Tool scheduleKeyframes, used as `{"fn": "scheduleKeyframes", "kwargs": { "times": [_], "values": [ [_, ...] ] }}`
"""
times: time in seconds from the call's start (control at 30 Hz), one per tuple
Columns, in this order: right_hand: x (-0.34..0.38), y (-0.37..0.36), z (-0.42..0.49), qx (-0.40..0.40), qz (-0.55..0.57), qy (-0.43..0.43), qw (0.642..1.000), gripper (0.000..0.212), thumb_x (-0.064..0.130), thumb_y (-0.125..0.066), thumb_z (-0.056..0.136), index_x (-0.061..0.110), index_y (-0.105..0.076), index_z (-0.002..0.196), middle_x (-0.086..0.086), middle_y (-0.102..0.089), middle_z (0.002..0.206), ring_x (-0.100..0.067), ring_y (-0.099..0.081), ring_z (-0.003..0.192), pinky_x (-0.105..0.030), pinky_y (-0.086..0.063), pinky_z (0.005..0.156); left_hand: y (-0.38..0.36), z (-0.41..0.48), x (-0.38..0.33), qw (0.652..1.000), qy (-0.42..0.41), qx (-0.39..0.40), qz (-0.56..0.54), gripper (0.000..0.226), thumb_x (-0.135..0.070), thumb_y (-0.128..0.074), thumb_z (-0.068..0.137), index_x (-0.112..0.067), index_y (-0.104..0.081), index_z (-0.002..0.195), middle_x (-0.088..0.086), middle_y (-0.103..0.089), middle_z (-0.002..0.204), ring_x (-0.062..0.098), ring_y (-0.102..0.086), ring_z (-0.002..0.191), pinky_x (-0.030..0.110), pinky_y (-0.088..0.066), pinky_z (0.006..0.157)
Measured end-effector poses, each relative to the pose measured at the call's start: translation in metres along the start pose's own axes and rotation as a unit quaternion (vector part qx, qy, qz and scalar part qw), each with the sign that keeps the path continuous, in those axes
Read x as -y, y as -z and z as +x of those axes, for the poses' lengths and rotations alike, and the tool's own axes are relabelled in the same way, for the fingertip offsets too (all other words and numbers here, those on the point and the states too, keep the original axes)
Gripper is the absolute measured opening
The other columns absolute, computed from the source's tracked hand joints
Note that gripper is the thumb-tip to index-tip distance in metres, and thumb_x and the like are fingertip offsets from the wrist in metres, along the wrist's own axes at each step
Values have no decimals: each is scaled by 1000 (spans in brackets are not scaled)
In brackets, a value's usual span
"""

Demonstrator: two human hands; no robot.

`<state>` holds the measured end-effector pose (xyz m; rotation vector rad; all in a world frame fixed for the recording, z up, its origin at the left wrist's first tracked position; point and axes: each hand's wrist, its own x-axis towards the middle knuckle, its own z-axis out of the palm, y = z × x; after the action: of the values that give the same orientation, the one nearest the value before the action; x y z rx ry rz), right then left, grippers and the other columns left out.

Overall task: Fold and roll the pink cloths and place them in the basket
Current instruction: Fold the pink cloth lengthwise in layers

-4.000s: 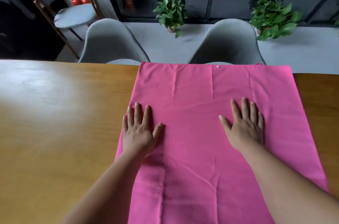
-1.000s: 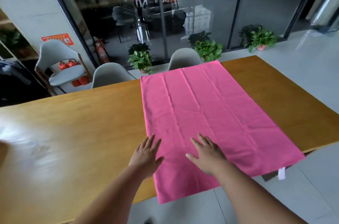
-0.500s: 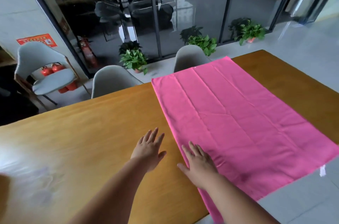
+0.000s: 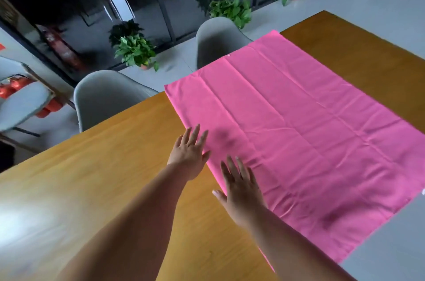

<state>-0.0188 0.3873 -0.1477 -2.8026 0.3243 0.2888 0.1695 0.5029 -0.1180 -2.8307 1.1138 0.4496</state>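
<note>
Facing the pink cloth (image 4: pixel 287 131) across the table (image 4: pixel 92 177): grey chairs (image 4: pixel 108 94), potted plants (image 4: pixel 135 50).

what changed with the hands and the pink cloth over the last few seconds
Both hands left the middle of the pink cloth, where they lay flat and apart, and moved to its left edge, close together: the left hand mostly over the bare table, the right hand across the edge. Neither holds anything; fingers are straight. The view swung round too. The cloth stayed spread flat, unfolded.
</note>
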Motion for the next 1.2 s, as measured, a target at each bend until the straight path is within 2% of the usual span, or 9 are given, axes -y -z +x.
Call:
{"fn": "scheduleKeyframes", "kwargs": {
  "times": [0.07, 0.2, 0.4, 0.63, 0.77, 0.83, 0.97, 1.07, 1.2],
  "values": [
    [1, -7, 14, -19, -5, 4, 1000, 84, 68, -20, 102, 17, -5, 168, -9, 8, 174, -33, 7, 161, -55, -15, 129, -2, 26, 10, 1000, 1, 4, 6, 76, -61, -23, 108, -29, 13, 166, 2, 28, 171, 25, 23, 159, 47, -2, 132],
    [6, -24, 22, -21, -17, 26, 999, 87, 71, -22, 105, 16, 5, 167, -12, 17, 173, -34, 15, 160, -53, -6, 131, -14, 67, 34, 999, 27, 14, 11, 85, -75, -6, 100, -26, 25, 162, 3, 33, 169, 25, 27, 157, 47, 2, 131],
    [6, -36, 19, -18, -38, 35, 998, 91, 74, -30, 102, 15, -6, 168, -17, 8, 174, -37, 8, 161, -55, -10, 128, -44, 78, 61, 999, 15, -48, 20, 91, -83, -1, 97, -26, 21, 165, 0, 23, 174, 20, 20, 160, 49, 0, 132],
    [26, -37, 20, 2, -54, 48, 997, 92, 74, -26, 104, 11, -3, 167, -20, 11, 173, -40, 10, 160, -58, -8, 128, -40, 71, 76, 999, 22, -11, 43, 93, -84, 8, 92, -26, 27, 162, 0, 31, 171, 20, 25, 158, 47, 2, 131],
    [38, -41, 17, 0, -35, 50, 998, 78, 58, -37, 107, 16, -10, 167, -16, 6, 174, -37, 5, 161, -55, -12, 129, -36, 52, 83, 998, 55, 3, 32, 90, -81, -10, 97, -29, 17, 166, 4, 24, 173, 26, 16, 161, 47, -2, 132],
    [39, -39, 12, 0, -12, 28, 1000, 72, 49, -50, 103, 19, -27, 165, -16, -13, 173, -38, -13, 160, -55, -23, 127, -38, 41, 78, 996, 87, -21, -9, 87, -74, -28, 101, -29, 1, 168, 10, 8, 176, 32, 2, 162, 48, -12, 131],
    [38, -26, 1, -21, 7, 4, 1000, 60, 29, -78, 85, 19, -55, 140, -10, -54, 131, -33, -59, 117, -49, -56, 95, -39, 23, 62, 979, 150, -89, -109, 74, -55, -60, 97, -24, -33, 159, 11, -37, 158, 35, -35, 143, 50, -39, 115],
    [42, -19, -1, -39, -20, 15, 999, 55, 10, -75, 72, 12, -61, 126, -8, -57, 105, -26, -60, 91, -41, -59, 73, -33, 19, 48, 961, 200, -85, -169, 64, -46, -67, 95, -27, -42, 151, 9, -42, 145, 33, -39, 134, 49, -42, 109],
    [46, -14, 4, -17, -44, 6, 999, 64, 6, -67, 71, 8, -62, 135, -11, -65, 100, -26, -65, 79, -39, -58, 56, -23, 26, 36, 926, 235, -64, -287, 58, -34, -67, 95, -27, -48, 149, 12, -43, 141, 36, -50, 124, 48, -46, 106]
  ]
}}
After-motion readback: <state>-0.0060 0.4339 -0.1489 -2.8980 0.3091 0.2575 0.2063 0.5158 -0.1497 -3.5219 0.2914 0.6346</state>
